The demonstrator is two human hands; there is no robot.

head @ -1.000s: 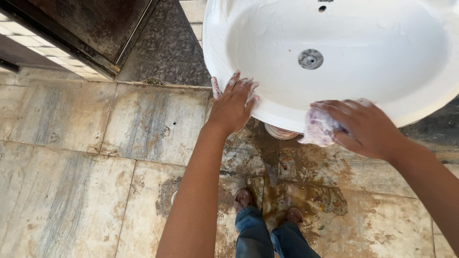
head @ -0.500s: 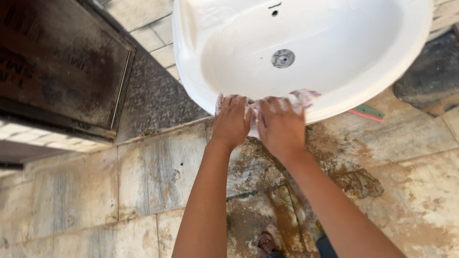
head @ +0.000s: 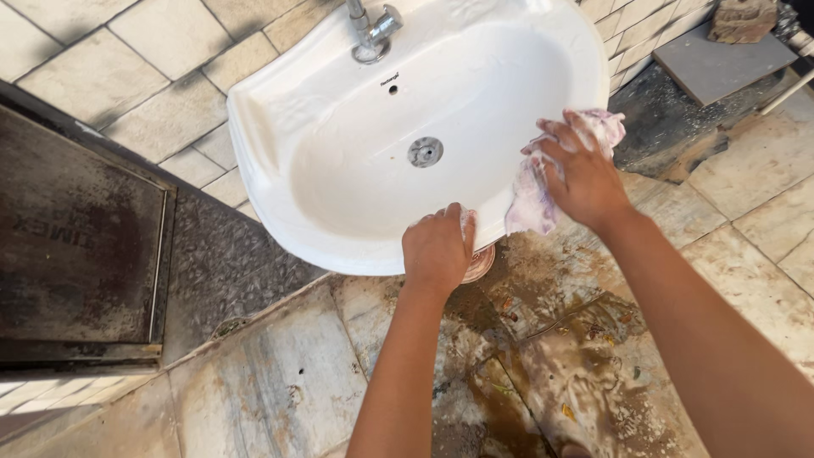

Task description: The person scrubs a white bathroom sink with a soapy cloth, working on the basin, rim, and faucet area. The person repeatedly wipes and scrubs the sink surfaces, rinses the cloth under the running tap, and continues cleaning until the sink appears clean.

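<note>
Clutching a crumpled, soapy cloth point(head: 543, 182) of white with faint purple markings, the right hand point(head: 583, 174) presses it against the front right rim of a white ceramic washbasin point(head: 339, 208). Its fingers are curled and closed over the cloth, which bunches under the palm and hangs down a little below the rim toward the floor. The forearm runs from the lower right corner of the view up to the basin.

Just to the left, the left hand point(head: 438, 248) rests on the front edge of the same basin, fingers bent over the rim and gripping it, holding nothing else. Its forearm rises from the bottom centre of the view. The two hands are near each other but apart.

Inside the bowl, a round metal drain point(head: 425, 152) sits near the middle, and a small overflow hole lies above it. A chrome tap point(head: 370, 30) stands at the back edge of the basin. Below the front rim, beside the left hand, part of a round pedestal top point(head: 480, 263) shows.

Pale square wall tiles point(head: 153, 76) surround the basin. A dark, stained metal panel point(head: 76, 263) lies to the left. Underneath, the stone floor point(head: 271, 382) is streaked and wet, with brown grime and suds point(head: 577, 373) under the right arm.
</note>
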